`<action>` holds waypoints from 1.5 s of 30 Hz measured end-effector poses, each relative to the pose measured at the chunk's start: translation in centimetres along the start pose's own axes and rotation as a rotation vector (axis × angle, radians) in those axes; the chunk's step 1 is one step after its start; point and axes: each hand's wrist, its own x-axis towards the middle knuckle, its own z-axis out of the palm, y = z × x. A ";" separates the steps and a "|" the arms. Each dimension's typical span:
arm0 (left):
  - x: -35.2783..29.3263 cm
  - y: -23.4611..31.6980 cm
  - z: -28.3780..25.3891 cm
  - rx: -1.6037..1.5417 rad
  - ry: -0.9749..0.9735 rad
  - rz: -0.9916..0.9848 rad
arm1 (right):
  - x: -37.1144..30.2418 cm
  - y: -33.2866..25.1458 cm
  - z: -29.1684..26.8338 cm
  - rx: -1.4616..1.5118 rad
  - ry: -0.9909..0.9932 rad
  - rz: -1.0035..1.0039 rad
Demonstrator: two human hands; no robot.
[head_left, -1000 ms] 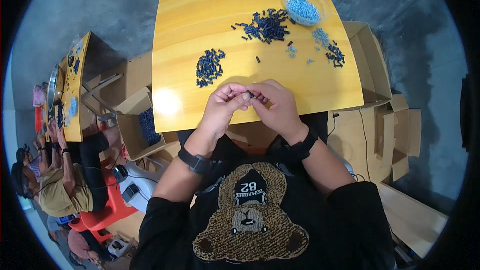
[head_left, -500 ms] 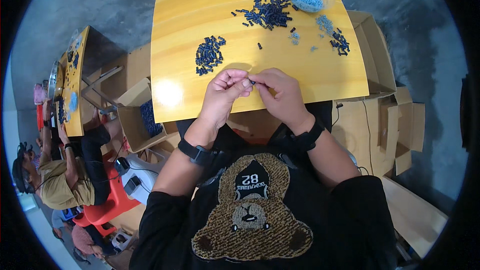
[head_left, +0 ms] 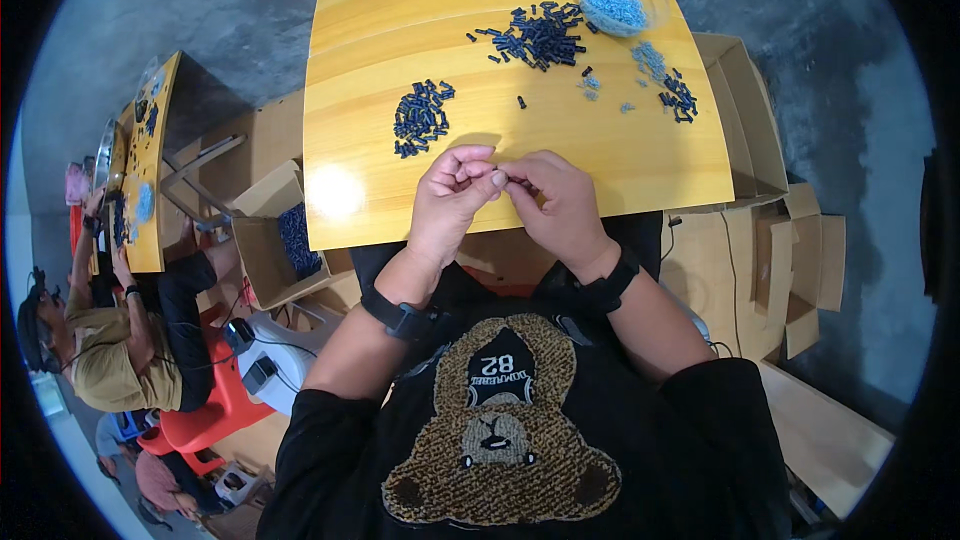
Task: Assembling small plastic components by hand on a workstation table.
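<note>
At the far left of the frame a seated person (head_left: 110, 340) in an olive shirt worked at a second yellow table (head_left: 150, 170), with a red stool (head_left: 215, 400) just beside. An open cardboard box (head_left: 275, 240) holding dark pieces stood near the lower left corner of my table.

My yellow wooden table (head_left: 420, 210) filled the upper centre of the frame, over a grey concrete floor (head_left: 240, 40). On it, left of centre, lay a neat pile of dark blue pieces (head_left: 420, 120). A looser dark blue heap (head_left: 540, 35) lay further up, at centre.

My left hand (head_left: 452, 202) was at the near edge of the table, in the middle of the frame, fingers curled and thumb pressed to forefinger. My right hand (head_left: 555, 205) met it, fingertips touching. Both were pinched shut on a small dark part (head_left: 503, 178) held between them. Only a sliver of it showed. Its long axis appeared to run roughly left to right across the frame, but I could not tell which end pointed where.

To the upper right stood a clear dish of light blue pieces (head_left: 612, 2), with a scatter of mixed pieces (head_left: 665, 90) below it. At the right edge of the table sat open cardboard cartons (head_left: 755, 130).
</note>
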 end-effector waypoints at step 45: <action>1.0 0.9 -1.8 0.218 -0.041 -0.007 | 2.6 2.9 -6.9 -0.509 0.104 0.072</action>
